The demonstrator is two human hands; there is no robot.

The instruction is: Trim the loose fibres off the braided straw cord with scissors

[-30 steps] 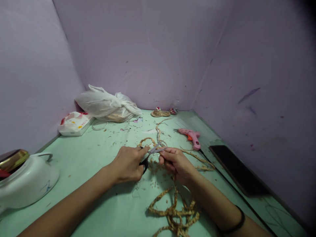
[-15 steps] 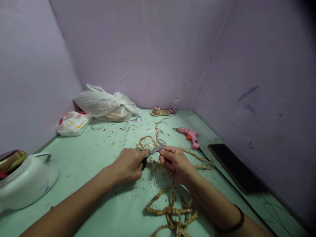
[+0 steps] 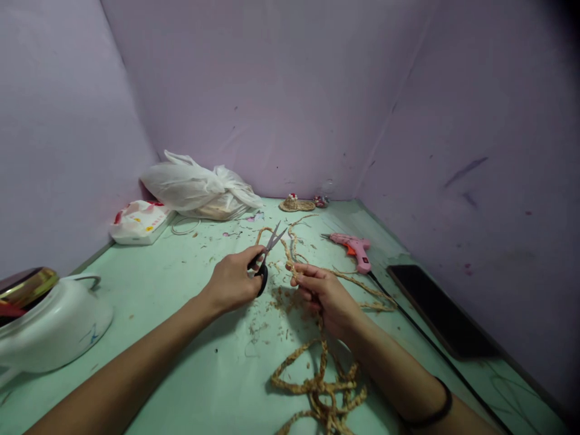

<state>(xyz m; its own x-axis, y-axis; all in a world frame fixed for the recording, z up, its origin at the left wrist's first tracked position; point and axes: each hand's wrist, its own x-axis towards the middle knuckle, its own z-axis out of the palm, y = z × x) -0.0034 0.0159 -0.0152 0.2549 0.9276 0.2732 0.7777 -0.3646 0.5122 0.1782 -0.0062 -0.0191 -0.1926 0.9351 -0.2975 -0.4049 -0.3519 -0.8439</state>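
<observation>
My left hand (image 3: 236, 279) is closed on the black handles of a pair of scissors (image 3: 270, 240), whose blades stand slightly apart and point up and away. Between the fingertips of my right hand (image 3: 319, 287) is pinched a braided straw rope (image 3: 292, 266). One part of the rope loops out beyond my fingers, and a tangled length of it hangs below my right hand and lies near the front. The blades are to the left of the pinched part, apart from it. Small straw clippings (image 3: 285, 302) lie scattered between my hands.
A pink glue gun (image 3: 353, 246) and a dark phone-like slab (image 3: 439, 308) lie at the right, with a black cord between. At the back are a small straw slipper (image 3: 296, 204) and a white plastic bag (image 3: 199, 187). A tissue pack (image 3: 142, 223) and white pot (image 3: 63, 326) stand left.
My left hand has drawn the scissors back to the left, away from the rope, and the blades have parted and swung upward. My right hand still pinches the rope in nearly the same place.
</observation>
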